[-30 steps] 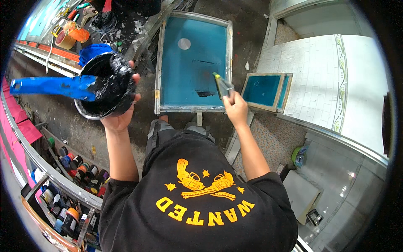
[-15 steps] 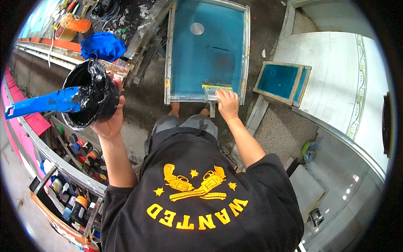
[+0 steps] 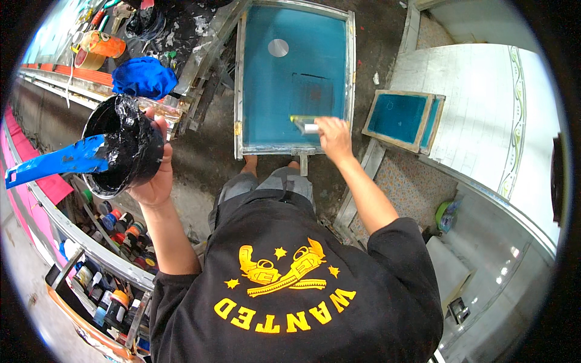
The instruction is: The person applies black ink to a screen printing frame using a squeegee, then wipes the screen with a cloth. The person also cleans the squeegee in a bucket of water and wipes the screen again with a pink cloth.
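Note:
My left hand (image 3: 156,184) is wrapped round a tub of thick black ink (image 3: 130,154), smeared over its rim and side. A blue spatula (image 3: 60,161) leans out of the tub to the left, its end in the ink. My right hand (image 3: 336,139) grips a squeegee (image 3: 301,124) with a yellow-green edge. The squeegee is over the near right part of a large screen-printing frame (image 3: 239,91). Its teal mesh (image 3: 260,85) bears a pale round patch and a thin dark rectangular outline with a reddish smudge. Whether the squeegee touches the mesh I cannot tell.
On the left, a bench holds a blue cloth (image 3: 145,78), tape rolls (image 3: 91,59) and tools. Below it are several ink bottles (image 3: 118,305) in a rack. Smaller screens (image 3: 396,115) lean by a white tiled surface (image 3: 466,109) at right. My feet stand at the frame's near edge.
My right hand has moved the squeegee slightly away from the frame's near edge and tilted it. The left hand still holds the tub. The whole view has shifted a little.

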`<state>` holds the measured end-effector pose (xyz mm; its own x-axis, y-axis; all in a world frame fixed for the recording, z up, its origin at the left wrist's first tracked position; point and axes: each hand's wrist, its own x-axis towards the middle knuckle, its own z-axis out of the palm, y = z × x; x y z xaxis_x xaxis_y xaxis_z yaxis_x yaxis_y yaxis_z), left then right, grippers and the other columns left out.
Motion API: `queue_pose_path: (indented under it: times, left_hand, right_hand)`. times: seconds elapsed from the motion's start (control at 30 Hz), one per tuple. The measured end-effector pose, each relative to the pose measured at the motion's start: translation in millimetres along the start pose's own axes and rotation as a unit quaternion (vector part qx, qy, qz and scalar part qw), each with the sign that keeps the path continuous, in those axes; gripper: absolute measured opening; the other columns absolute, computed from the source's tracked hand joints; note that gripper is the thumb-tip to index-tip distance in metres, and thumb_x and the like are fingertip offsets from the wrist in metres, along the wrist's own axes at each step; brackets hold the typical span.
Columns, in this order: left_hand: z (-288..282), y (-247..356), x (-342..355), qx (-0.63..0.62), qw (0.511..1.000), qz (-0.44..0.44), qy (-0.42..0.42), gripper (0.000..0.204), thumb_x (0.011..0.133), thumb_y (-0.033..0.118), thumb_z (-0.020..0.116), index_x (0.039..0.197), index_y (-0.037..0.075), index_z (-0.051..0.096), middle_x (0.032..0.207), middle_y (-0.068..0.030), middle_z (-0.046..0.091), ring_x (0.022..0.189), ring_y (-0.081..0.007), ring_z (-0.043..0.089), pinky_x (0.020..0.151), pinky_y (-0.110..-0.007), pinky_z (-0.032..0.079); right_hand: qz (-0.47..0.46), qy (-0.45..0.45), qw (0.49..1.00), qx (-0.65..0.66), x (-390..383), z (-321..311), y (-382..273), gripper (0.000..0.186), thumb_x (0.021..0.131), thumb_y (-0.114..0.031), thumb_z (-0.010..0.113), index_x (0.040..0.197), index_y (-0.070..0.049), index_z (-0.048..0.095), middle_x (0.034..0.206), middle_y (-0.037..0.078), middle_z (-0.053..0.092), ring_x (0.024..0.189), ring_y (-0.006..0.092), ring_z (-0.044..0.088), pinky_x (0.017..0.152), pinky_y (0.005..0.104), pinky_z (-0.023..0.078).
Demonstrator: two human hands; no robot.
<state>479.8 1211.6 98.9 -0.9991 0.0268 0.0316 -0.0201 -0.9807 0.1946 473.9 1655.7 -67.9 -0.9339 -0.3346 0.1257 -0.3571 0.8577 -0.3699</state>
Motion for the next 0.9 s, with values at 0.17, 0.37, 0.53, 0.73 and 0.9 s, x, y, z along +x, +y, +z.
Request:
queue_pose_path:
  times: [0.17, 0.37, 0.53, 0.73, 0.9]
  left_hand:
    - [0, 7, -25, -0.014, 1.000, 0.010, 0.022, 0.085, 0.090, 0.026, 0.076, 0.159, 0.011, 0.029, 0.165, -0.0213, 0.022, 0.151, -0.0430, 0.023, 0.112, -0.061, 0.045]
    - [10, -3, -48, -0.018, 0.999, 0.014, 0.033, 0.090, 0.090, 0.029, 0.078, 0.160, 0.009, 0.026, 0.166, -0.0209, 0.021, 0.151, -0.0447, 0.023, 0.115, -0.063, 0.039]
    - [-6, -30, -34, 0.131, 0.989, 0.011, 0.065, 0.086, 0.094, 0.062, 0.059, 0.154, 0.006, 0.036, 0.151, -0.0214, 0.048, 0.137, -0.0454, 0.048, 0.104, -0.061, 0.051]
    - [6, -81, 19, 0.139, 0.981, -0.088, 0.099, 0.098, 0.084, 0.082, 0.052, 0.152, 0.012, 0.043, 0.144, -0.0172, 0.057, 0.127, -0.0363, 0.060, 0.103, -0.059, 0.052]
    - [26, -113, 47, 0.038, 0.986, -0.161, 0.009, 0.080, 0.096, 0.072, 0.047, 0.149, 0.012, 0.046, 0.141, -0.0137, 0.060, 0.127, -0.0315, 0.060, 0.107, -0.062, 0.047]
  right_hand:
    - [-0.013, 0.083, 0.996, -0.042, 91, 2, 38, 0.029, 0.082, -0.006, 0.069, 0.109, -0.013, 0.068, 0.107, 0.004, 0.070, 0.106, 0.0263, 0.063, 0.090, 0.0437, 0.046]
    - [-0.011, 0.041, 0.996, -0.077, 92, 22, 51, 0.024, 0.084, -0.007, 0.068, 0.107, -0.015, 0.067, 0.103, 0.002, 0.069, 0.101, 0.0251, 0.063, 0.087, 0.0429, 0.046]
    - [0.098, 0.085, 0.980, 0.148, 105, -61, 15, 0.029, 0.086, -0.003, 0.070, 0.114, -0.007, 0.070, 0.106, 0.011, 0.073, 0.092, 0.0296, 0.072, 0.081, 0.0403, 0.056]
    - [0.133, 0.153, 0.836, 0.509, 110, -195, -94, 0.025, 0.090, -0.013, 0.080, 0.106, 0.006, 0.074, 0.100, 0.005, 0.073, 0.090, 0.0097, 0.062, 0.083, 0.0256, 0.048]
    - [0.005, 0.183, 0.881, 0.436, 99, -236, -131, 0.036, 0.091, -0.012, 0.077, 0.121, 0.006, 0.066, 0.115, 0.011, 0.069, 0.103, 0.0154, 0.063, 0.093, 0.0288, 0.046]
